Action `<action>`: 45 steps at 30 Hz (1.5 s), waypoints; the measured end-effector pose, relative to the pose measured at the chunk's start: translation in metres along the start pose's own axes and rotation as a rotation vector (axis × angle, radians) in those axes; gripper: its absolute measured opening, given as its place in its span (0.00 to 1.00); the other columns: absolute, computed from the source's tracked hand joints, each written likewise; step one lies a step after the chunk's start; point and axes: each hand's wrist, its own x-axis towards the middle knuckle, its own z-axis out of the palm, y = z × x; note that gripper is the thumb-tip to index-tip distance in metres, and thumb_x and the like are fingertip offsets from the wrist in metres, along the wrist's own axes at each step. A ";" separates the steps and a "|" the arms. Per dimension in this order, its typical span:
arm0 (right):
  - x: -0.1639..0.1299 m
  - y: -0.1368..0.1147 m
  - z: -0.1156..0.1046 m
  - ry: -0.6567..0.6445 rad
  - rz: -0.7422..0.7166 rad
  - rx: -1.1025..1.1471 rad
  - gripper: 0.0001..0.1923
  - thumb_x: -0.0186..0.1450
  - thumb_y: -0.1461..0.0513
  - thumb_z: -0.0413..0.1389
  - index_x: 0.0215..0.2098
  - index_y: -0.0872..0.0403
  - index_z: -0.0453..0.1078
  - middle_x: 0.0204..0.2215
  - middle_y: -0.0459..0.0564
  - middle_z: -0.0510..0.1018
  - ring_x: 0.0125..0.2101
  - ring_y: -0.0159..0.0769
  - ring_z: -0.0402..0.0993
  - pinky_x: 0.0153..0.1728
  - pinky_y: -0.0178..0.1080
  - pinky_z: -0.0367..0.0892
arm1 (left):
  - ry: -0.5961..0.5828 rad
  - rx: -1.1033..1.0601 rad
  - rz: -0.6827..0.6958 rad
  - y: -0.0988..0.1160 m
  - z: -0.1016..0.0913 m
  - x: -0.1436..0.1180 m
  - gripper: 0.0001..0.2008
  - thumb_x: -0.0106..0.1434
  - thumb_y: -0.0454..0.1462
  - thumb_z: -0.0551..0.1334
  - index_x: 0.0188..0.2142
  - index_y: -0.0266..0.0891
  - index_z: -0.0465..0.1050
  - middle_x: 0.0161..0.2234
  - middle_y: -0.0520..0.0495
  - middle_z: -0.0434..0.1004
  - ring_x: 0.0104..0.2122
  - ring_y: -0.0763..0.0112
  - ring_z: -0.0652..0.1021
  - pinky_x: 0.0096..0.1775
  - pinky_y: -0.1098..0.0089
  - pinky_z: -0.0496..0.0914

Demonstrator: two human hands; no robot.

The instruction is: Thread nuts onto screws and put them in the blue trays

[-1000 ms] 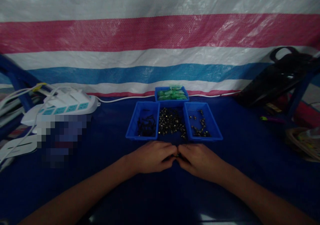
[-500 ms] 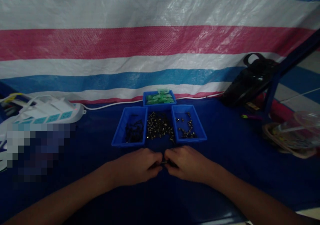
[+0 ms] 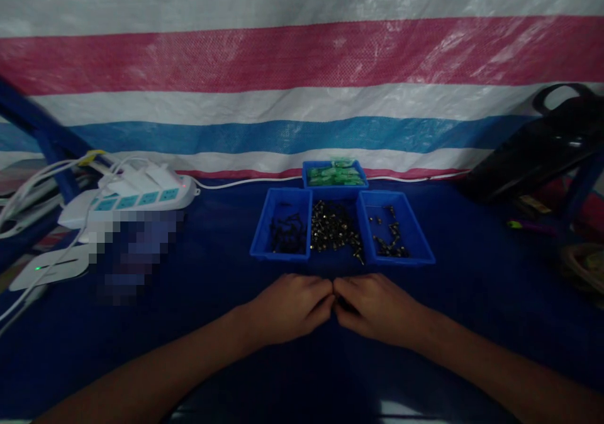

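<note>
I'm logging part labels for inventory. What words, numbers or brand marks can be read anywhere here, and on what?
No text can be read.
Trays: no labels visible.
Green packets: any print too small to tell.
Power strip: no legible marking.
Patch beside the strip: pixelated, unreadable.
Black bag: too dark to tell.
Left hand and right hand: closed together; what they hold is hidden.

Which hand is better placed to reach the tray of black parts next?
Left, probably. The left hand lies nearly straight below the left tray; the right hand would have to cross over it. Both are curled together, fingertips touching.
</note>
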 end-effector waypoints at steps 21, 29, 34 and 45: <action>-0.010 0.010 -0.004 0.007 -0.005 0.148 0.09 0.65 0.57 0.47 0.31 0.54 0.60 0.25 0.42 0.70 0.25 0.26 0.68 0.26 0.30 0.56 | 0.072 -0.056 0.034 -0.005 0.005 -0.001 0.09 0.64 0.37 0.50 0.31 0.37 0.65 0.24 0.53 0.66 0.24 0.78 0.69 0.27 0.77 0.60; -0.009 0.011 -0.003 0.033 -0.001 0.131 0.08 0.63 0.58 0.49 0.29 0.53 0.59 0.23 0.41 0.69 0.23 0.25 0.66 0.24 0.29 0.55 | 0.065 -0.032 0.064 -0.004 0.005 0.001 0.12 0.66 0.37 0.48 0.33 0.37 0.67 0.27 0.52 0.68 0.28 0.78 0.70 0.29 0.77 0.62; -0.009 0.012 -0.006 0.013 0.018 0.217 0.08 0.63 0.57 0.50 0.32 0.53 0.61 0.22 0.41 0.70 0.24 0.26 0.67 0.24 0.29 0.56 | 0.083 -0.095 0.075 -0.005 0.003 -0.001 0.10 0.65 0.36 0.49 0.33 0.37 0.67 0.27 0.52 0.66 0.26 0.79 0.68 0.28 0.78 0.60; -0.009 0.010 -0.016 -0.022 -0.076 0.257 0.08 0.65 0.59 0.46 0.33 0.55 0.62 0.23 0.42 0.69 0.23 0.25 0.65 0.25 0.29 0.55 | 0.111 -0.084 0.096 -0.007 0.005 -0.002 0.09 0.65 0.36 0.49 0.35 0.37 0.67 0.25 0.53 0.64 0.25 0.79 0.67 0.27 0.77 0.59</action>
